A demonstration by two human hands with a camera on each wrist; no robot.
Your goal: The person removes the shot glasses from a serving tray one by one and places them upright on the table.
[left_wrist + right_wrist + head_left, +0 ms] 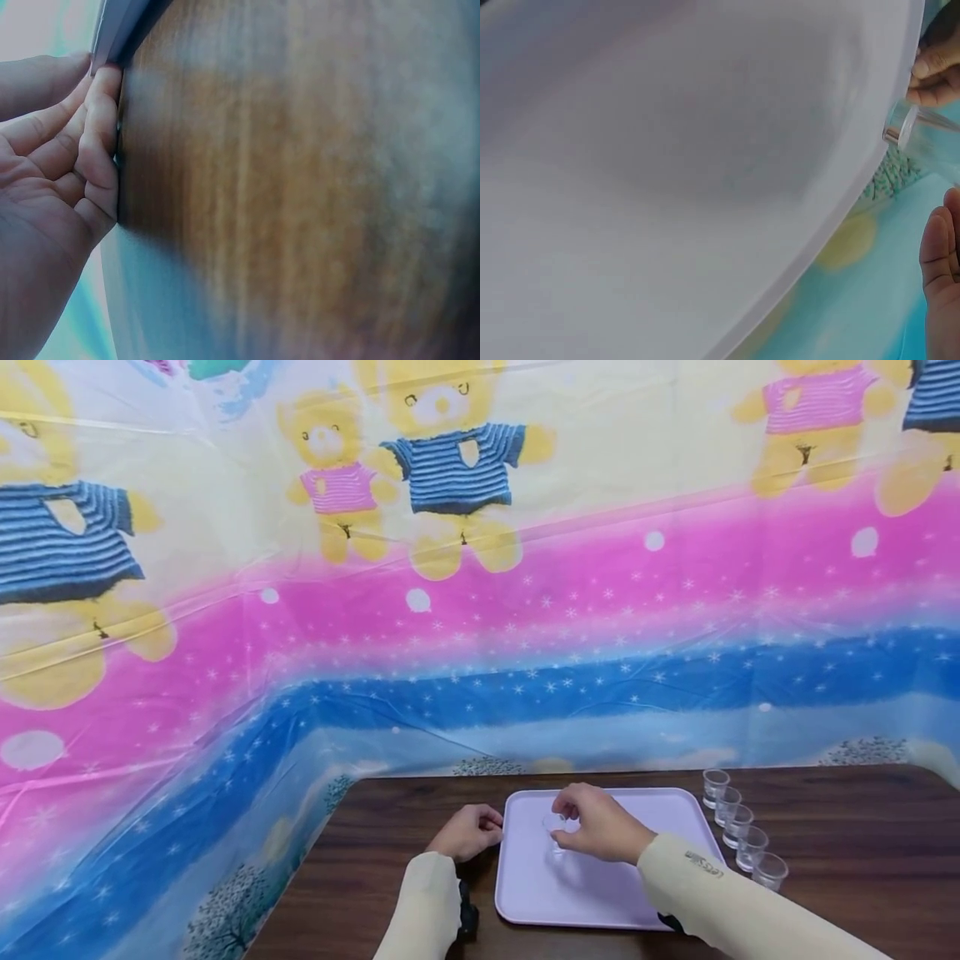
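A small clear glass [553, 823] is at the left part of the lilac tray [600, 902], in the head view. Curved round its rim are the thumb and fingers of my right hand [600, 823]. In the right wrist view the base of the glass [907, 129] shows close over the tray, with fingertips [935, 251] of the right hand beside it. My left hand [467, 833] is at the tray's left edge. Seen from the left wrist, this hand [60, 165] pinches the tray rim [112, 34], thumb on top and curled fingers beneath.
Several more clear glasses [738, 827] stand in a slanting row on the dark wooden table [862, 852], right of the tray. Behind the table hangs a printed cloth [600, 610] with teddy bears. The cloth also runs down the table's left side.
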